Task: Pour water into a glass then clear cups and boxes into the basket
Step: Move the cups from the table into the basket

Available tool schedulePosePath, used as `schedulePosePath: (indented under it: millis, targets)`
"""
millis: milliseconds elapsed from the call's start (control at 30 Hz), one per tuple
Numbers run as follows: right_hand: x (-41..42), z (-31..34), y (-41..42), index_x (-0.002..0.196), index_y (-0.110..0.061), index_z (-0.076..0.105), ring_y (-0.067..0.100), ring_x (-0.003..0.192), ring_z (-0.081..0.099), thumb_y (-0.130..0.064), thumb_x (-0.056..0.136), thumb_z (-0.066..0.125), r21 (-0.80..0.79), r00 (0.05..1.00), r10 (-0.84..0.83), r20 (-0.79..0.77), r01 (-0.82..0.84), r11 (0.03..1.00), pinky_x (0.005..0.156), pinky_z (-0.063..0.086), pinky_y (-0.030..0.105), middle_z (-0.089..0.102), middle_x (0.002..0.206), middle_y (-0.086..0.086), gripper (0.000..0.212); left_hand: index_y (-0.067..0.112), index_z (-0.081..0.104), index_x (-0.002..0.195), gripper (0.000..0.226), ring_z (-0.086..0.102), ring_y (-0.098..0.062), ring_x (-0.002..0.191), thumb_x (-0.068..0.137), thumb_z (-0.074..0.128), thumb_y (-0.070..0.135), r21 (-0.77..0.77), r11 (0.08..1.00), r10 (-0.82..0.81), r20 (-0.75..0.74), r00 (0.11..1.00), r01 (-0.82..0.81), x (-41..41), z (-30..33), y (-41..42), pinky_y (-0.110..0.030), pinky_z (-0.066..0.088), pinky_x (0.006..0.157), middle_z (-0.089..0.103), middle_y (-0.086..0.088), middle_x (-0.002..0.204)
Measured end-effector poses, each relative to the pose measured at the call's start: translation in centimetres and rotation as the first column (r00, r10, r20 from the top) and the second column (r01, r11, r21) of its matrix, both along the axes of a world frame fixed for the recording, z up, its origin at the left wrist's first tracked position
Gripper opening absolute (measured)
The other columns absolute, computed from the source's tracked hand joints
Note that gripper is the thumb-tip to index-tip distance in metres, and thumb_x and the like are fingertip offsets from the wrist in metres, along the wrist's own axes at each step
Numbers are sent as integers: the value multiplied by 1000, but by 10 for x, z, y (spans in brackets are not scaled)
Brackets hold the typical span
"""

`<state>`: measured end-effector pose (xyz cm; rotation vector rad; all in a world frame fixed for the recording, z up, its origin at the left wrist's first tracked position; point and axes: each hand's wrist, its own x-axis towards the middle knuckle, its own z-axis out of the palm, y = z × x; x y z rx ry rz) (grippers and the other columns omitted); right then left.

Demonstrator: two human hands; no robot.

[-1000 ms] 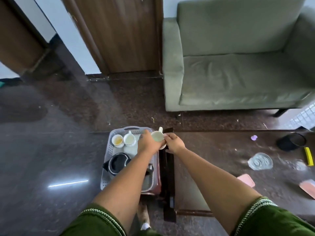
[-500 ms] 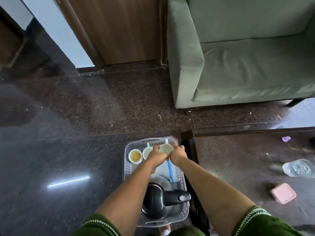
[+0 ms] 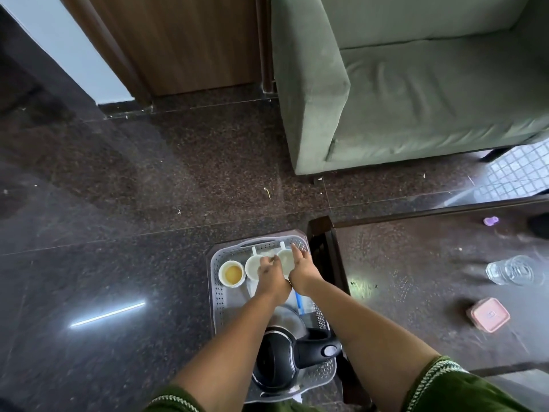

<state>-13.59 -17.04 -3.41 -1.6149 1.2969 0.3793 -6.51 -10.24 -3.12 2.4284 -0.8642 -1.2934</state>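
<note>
A grey perforated basket (image 3: pixel 217 295) stands on the floor beside the table's left end. Three white cups sit in a row at its far end: one with brown dregs (image 3: pixel 232 273), an empty one (image 3: pixel 252 264), and a third cup (image 3: pixel 284 257) on the right. My left hand (image 3: pixel 271 278) pinches the third cup's near-left rim. My right hand (image 3: pixel 301 269) wraps its right side, the fingers reaching past the rim. A black kettle (image 3: pixel 279 358) lies in the basket's near end. A clear glass (image 3: pixel 511 269) and a pink lidded box (image 3: pixel 488 313) are on the table.
The dark table (image 3: pixel 416 278) fills the right side, with its corner post right next to the basket. A small purple thing (image 3: pixel 490 220) lies near the table's far edge. A green sofa (image 3: pixel 386 99) stands beyond it. Polished dark floor (image 3: pixel 118 263) spreads to the left.
Both hands have carried the white cup from above the basket's rim down into its far end, beside the other two cups. The view has tilted down and shifted left.
</note>
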Motion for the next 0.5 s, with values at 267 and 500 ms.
schedulePosePath:
  millis: [267,500]
  targets:
    - [-40,26,-9,134,-13,49,34,114,54,-7,91,50,-241,987,-134,85,151,959,89,47,33,39,135,12,44,14,30,147,55,20,-29,141,95,49,16,-38,998,-49,176,983,56,-11,33,-13,-35,33,106,18,-9,150]
    - [-143,60,-34,121,-11,54,33,111,57,-17,89,59,-333,922,-355,157,388,860,93,46,36,52,124,12,34,16,59,114,37,39,-30,126,98,41,44,-183,971,-101,255,962,151,-83,66,-61,-39,36,101,48,-8,126]
